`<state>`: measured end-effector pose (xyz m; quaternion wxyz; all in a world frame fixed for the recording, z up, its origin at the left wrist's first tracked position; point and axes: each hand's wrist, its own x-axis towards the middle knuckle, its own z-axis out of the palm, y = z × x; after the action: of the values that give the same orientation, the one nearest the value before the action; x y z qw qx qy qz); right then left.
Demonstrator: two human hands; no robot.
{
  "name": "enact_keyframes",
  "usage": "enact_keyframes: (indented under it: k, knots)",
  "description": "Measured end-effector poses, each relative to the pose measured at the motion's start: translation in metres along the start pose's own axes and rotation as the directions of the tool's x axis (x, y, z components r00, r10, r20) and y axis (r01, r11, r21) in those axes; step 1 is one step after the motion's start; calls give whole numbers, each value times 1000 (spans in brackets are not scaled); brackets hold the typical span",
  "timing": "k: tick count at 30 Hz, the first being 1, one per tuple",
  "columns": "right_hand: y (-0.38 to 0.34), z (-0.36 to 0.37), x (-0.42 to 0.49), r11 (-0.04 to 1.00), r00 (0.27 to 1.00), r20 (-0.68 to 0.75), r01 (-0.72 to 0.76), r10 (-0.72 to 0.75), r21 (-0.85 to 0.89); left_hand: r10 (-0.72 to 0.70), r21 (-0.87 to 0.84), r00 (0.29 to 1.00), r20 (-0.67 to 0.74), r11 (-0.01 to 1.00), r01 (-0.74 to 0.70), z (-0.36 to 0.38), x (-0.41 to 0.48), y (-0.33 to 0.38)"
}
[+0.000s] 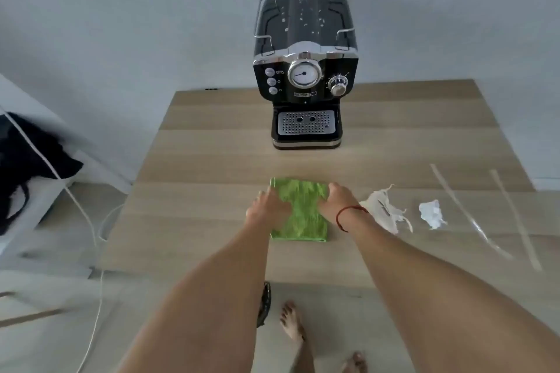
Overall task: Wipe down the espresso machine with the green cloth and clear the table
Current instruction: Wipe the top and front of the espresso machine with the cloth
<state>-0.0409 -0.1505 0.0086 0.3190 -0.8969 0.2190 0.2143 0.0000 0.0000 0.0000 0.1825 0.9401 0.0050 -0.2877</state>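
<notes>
Both hands are down on the green cloth (300, 209), which lies folded flat on the wooden table (212, 160) in front of the espresso machine (305, 70), on the person's side of it and well apart from its drip tray. The left hand (266, 209) presses on the cloth's left edge with fingers spread and lying flat, not curled around anything; the right hand (335, 203) rests on the upper right corner, fingers bent down onto the fabric, though whether they have pinched a fold I cannot tell from here. So the cloth sits under and between the two hands, its near edge poking out below the palms. This looks like the very start: the cloth is being gathered, and the machine has not been touched, with pale droplets or specks showing on its black top. Next the cloth must be bunched into one hand and carried forward to that top and front panel. To the right of the cloth lie a torn white wrapper (383, 209), a crumpled white scrap (431, 213) and two clear plastic strips (466, 212), all waiting to be cleared afterwards.
</notes>
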Motion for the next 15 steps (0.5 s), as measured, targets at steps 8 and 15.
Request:
enact_keyframes:
  k: [8, 15]
  knots:
    - [-8, 28, 29, 919, 955, -41, -272, 295, 285, -81, -37, 983, -163, 996, 76, 22, 30, -6]
    - [-13, 41, 25, 930, 976, 60, -219, 211, 296, -129, -198, 986, -106, 974, 107, 27, 26, -3]
